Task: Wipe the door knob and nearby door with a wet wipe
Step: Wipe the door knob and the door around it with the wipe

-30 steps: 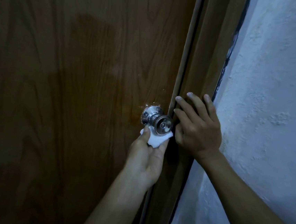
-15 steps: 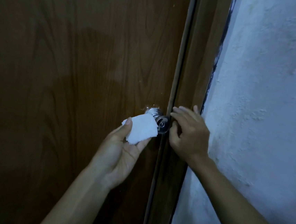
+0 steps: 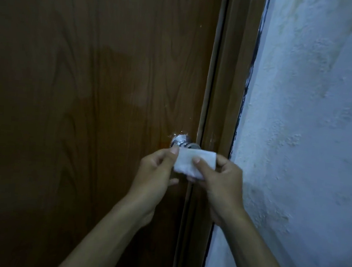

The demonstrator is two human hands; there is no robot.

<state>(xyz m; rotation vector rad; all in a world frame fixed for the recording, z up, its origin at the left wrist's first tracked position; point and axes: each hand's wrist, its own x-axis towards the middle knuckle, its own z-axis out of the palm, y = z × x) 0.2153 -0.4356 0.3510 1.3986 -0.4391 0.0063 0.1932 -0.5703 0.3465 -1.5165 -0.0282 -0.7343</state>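
A folded white wet wipe is held between both hands just in front of and below the silver door knob. My left hand pinches its left edge with thumb and fingers. My right hand grips its right side, thumb on the front. The wipe covers the lower front of the knob; I cannot tell whether it touches it. The knob sits near the right edge of the dark brown wooden door, which shows a darker damp-looking patch to the left of the knob.
A brown door frame runs along the door's right edge. A rough white plastered wall fills the right side. The scene is dim.
My right hand has left the door frame and taken hold of the wipe's right side. My left hand brought the wipe from under the knob to in front of it.
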